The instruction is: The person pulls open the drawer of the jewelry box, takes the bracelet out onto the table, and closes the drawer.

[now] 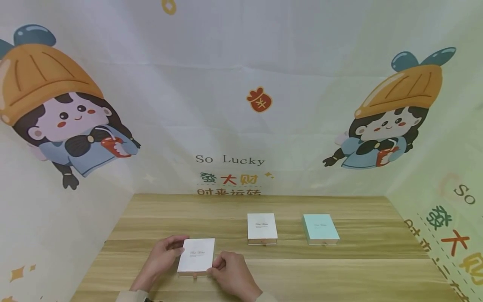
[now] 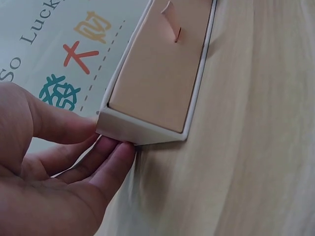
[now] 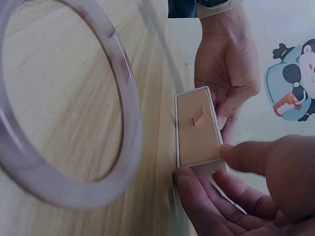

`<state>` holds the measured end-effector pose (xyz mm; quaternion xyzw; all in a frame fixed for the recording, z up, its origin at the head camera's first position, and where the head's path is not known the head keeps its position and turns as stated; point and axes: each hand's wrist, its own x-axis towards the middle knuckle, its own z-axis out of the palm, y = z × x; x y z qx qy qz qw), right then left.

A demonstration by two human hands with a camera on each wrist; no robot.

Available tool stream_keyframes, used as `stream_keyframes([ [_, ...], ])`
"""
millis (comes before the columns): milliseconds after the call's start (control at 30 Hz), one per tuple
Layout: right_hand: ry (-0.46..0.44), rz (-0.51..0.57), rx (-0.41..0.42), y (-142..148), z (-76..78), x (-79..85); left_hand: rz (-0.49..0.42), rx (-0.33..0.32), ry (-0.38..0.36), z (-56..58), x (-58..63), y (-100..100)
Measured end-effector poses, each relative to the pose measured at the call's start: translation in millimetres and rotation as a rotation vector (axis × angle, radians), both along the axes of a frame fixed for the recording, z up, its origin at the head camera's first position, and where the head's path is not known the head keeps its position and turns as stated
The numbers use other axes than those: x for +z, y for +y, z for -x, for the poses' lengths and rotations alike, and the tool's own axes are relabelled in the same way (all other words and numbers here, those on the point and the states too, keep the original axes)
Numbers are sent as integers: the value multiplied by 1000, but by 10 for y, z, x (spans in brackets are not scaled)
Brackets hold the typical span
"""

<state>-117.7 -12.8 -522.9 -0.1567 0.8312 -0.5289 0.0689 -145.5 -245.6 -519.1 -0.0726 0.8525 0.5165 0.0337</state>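
Note:
A white drawer box (image 1: 196,255) with printed lettering on its lid sits at the front left of the table. Its peach drawer front (image 2: 152,73), with a small ribbon pull tab (image 2: 171,22), faces the person and is flush with the sleeve. My left hand (image 1: 164,256) holds the left side, thumb at the top edge and fingers lower on the side wall. At the right front corner, my right hand (image 1: 234,272) pinches the box between thumb and fingers. In the right wrist view both hands flank the peach front (image 3: 199,130).
Behind and to the right stand a second white box (image 1: 262,226) and a mint-green box (image 1: 320,227), side by side on the wooden table (image 1: 339,277). A printed cloth (image 1: 302,159) hangs around the table's back and sides. A pale marbled bangle (image 3: 130,98) looms close to the right wrist camera.

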Motion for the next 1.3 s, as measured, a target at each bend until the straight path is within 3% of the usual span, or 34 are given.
stream_keyframes([
  [167,6,-9,69,82,3,38,20,-5,7,3,6,-14],
  [333,146,-122,116,192,20,98,75,-25,10,19,35,-6],
  [500,266,-257,113,327,40,149,159,-60,45,31,90,29],
  [700,371,-302,86,538,105,235,216,-100,129,53,181,132],
  [1067,321,-245,-20,965,272,384,221,-258,193,273,401,473],
  [1300,295,-263,-124,1163,389,357,177,-390,193,497,435,649],
])
